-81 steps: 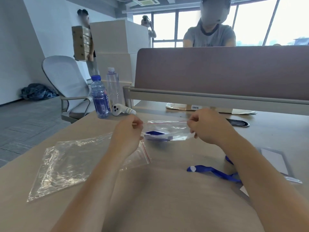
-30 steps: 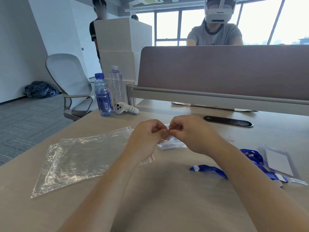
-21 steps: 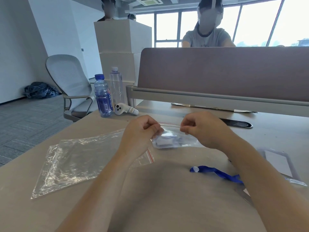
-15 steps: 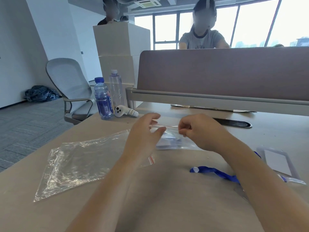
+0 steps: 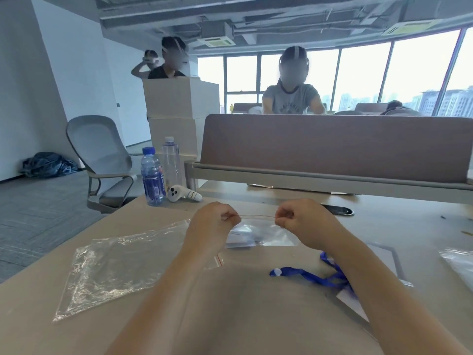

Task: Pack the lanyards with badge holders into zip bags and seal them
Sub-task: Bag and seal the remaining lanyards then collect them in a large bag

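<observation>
A small clear zip bag (image 5: 266, 233) with a blue lanyard and badge holder inside hangs just above the table in front of me. My left hand (image 5: 213, 228) pinches the left end of its zip strip. My right hand (image 5: 304, 221) pinches the strip's right end, and the strip runs taut between them. Another blue lanyard (image 5: 307, 276) lies on the table under my right forearm, next to a clear badge holder (image 5: 386, 260). A pile of empty zip bags (image 5: 115, 267) lies to the left.
Two water bottles (image 5: 153, 175) and a white controller (image 5: 183, 194) stand at the table's far left. A brown desk divider (image 5: 332, 147) closes off the back. More clear plastic (image 5: 458, 262) lies at the right edge. An office chair (image 5: 102, 160) stands beyond the table, and people sit behind the divider.
My hands met at the middle of the zip strip, then drew apart along it. Now each pinches one end, and my head has tilted up.
</observation>
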`<state>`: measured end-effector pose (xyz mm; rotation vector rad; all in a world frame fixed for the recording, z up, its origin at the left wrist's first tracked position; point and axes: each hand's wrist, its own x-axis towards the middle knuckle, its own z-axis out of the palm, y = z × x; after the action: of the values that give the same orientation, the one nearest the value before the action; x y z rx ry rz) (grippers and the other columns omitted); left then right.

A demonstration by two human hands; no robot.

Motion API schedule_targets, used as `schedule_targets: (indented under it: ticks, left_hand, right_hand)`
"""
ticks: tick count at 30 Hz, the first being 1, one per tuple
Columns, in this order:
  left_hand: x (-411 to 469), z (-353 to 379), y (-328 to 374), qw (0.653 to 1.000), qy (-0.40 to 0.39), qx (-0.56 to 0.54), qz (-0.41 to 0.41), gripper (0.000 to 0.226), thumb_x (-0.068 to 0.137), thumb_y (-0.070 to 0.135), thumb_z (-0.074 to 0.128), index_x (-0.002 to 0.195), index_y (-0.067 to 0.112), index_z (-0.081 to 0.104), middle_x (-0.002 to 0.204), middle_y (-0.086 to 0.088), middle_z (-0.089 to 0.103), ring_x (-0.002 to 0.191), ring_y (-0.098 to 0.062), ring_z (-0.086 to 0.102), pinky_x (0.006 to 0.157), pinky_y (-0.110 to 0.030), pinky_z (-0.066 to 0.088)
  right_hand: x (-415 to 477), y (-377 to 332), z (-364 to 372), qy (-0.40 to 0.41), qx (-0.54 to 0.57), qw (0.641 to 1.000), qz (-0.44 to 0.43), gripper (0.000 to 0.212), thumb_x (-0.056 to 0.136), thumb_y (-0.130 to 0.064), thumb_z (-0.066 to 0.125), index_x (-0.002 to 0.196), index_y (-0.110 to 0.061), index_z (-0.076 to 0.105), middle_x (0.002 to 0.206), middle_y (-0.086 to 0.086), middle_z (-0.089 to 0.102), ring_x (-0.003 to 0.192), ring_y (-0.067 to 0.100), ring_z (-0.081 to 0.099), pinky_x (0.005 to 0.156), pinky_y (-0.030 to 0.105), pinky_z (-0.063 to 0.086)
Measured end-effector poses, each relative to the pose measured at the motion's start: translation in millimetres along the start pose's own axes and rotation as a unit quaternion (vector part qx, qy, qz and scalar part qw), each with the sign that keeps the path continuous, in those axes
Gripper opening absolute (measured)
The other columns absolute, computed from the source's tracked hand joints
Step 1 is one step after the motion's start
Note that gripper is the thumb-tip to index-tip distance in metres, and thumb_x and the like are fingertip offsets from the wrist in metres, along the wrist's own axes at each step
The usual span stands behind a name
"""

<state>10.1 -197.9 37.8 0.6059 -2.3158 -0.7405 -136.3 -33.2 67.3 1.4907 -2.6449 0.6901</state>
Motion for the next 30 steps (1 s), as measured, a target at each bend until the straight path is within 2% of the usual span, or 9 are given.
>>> schedule_targets:
  ticks: [2, 4, 7, 9, 13, 18, 22, 26, 30]
  left_hand:
    - [-3, -2, 3, 0.999, 0.007, 0.032, 0.011, 0.011, 0.089, 0.022, 0.068, 0.080, 0.029, 0.071, 0.094, 0.006, 0.068, 0.093, -0.013, 0.061, 0.080, -0.024, 0.043]
    - [-6, -3, 10, 0.994, 0.029, 0.095, 0.046, 0.009, 0.088, 0.025, 0.070, 0.095, 0.027, 0.075, 0.105, 0.009, 0.065, 0.107, -0.016, 0.056, 0.093, -0.030, 0.042]
    - [-13, -2, 31, 0.987, 0.033, 0.131, 0.091, 0.034, 0.089, 0.030, 0.071, 0.122, 0.024, 0.068, 0.125, 0.006, 0.059, 0.123, -0.015, 0.048, 0.107, -0.031, 0.034]
    - [-16, 4, 46, 0.984, 0.012, 0.138, 0.112, 0.031, 0.091, 0.031, 0.068, 0.120, 0.023, 0.068, 0.125, 0.006, 0.062, 0.122, -0.015, 0.050, 0.105, -0.030, 0.036]
    - [-22, 9, 60, 0.985, 0.010, 0.133, 0.106, 0.013, 0.094, 0.026, 0.063, 0.099, 0.019, 0.073, 0.104, 0.003, 0.069, 0.104, -0.019, 0.057, 0.089, -0.033, 0.043]
    - [-27, 5, 58, 0.991, 0.008, 0.098, 0.088, 0.009, 0.093, 0.024, 0.064, 0.090, 0.019, 0.071, 0.093, 0.004, 0.069, 0.095, -0.019, 0.058, 0.082, -0.035, 0.045]
    - [-27, 1, 62, 0.994, 0.010, 0.081, 0.070, 0.009, 0.092, 0.023, 0.064, 0.090, 0.019, 0.072, 0.095, 0.004, 0.071, 0.096, -0.018, 0.060, 0.082, -0.034, 0.046]
    - [-26, -5, 69, 0.992, 0.004, 0.112, 0.065, 0.013, 0.092, 0.027, 0.066, 0.093, 0.018, 0.074, 0.098, 0.003, 0.072, 0.097, -0.019, 0.060, 0.089, -0.037, 0.047]
    - [-23, -20, 58, 0.990, -0.005, 0.137, 0.020, 0.018, 0.092, 0.035, 0.066, 0.096, 0.019, 0.073, 0.102, 0.003, 0.069, 0.098, -0.020, 0.061, 0.089, -0.038, 0.048]
  right_hand:
    - [-7, 4, -6, -0.003, -0.008, 1.000, 0.005, 0.010, 0.095, -0.033, 0.058, 0.097, -0.029, 0.067, 0.093, -0.014, 0.064, 0.087, 0.008, 0.060, 0.080, 0.030, 0.052]
    - [-12, 5, -9, 0.001, -0.013, 1.000, 0.005, 0.011, 0.096, -0.032, 0.057, 0.099, -0.028, 0.067, 0.096, -0.011, 0.065, 0.088, 0.010, 0.060, 0.080, 0.030, 0.052]
    - [-17, -1, -10, 0.014, -0.021, 1.000, 0.000, 0.013, 0.096, -0.033, 0.055, 0.100, -0.028, 0.066, 0.097, -0.010, 0.065, 0.088, 0.011, 0.060, 0.081, 0.034, 0.053]
    - [-20, -8, -10, 0.019, -0.028, 0.999, -0.007, 0.013, 0.097, -0.033, 0.053, 0.100, -0.028, 0.065, 0.097, -0.010, 0.065, 0.087, 0.012, 0.060, 0.081, 0.036, 0.054]
    - [-29, -13, -14, 0.030, -0.012, 0.999, -0.007, 0.012, 0.096, -0.034, 0.055, 0.098, -0.028, 0.065, 0.094, -0.011, 0.065, 0.086, 0.012, 0.060, 0.081, 0.036, 0.054]
    - [-42, -1, -21, 0.079, 0.131, 0.988, 0.038, 0.007, 0.090, -0.031, 0.066, 0.090, -0.025, 0.069, 0.088, -0.009, 0.070, 0.087, 0.013, 0.064, 0.078, 0.030, 0.051]
    - [-50, 1, -23, 0.098, 0.224, 0.968, 0.065, 0.005, 0.089, -0.026, 0.070, 0.086, -0.021, 0.070, 0.083, -0.007, 0.073, 0.088, 0.018, 0.067, 0.081, 0.034, 0.051]
    - [-52, -1, -19, 0.113, 0.249, 0.957, 0.093, 0.007, 0.091, -0.027, 0.067, 0.087, -0.022, 0.067, 0.088, -0.005, 0.071, 0.090, 0.020, 0.066, 0.083, 0.035, 0.052]
    - [-56, -1, -21, 0.129, 0.238, 0.957, 0.105, 0.010, 0.095, -0.028, 0.061, 0.093, -0.019, 0.065, 0.090, -0.006, 0.068, 0.083, 0.012, 0.059, 0.067, 0.024, 0.042]
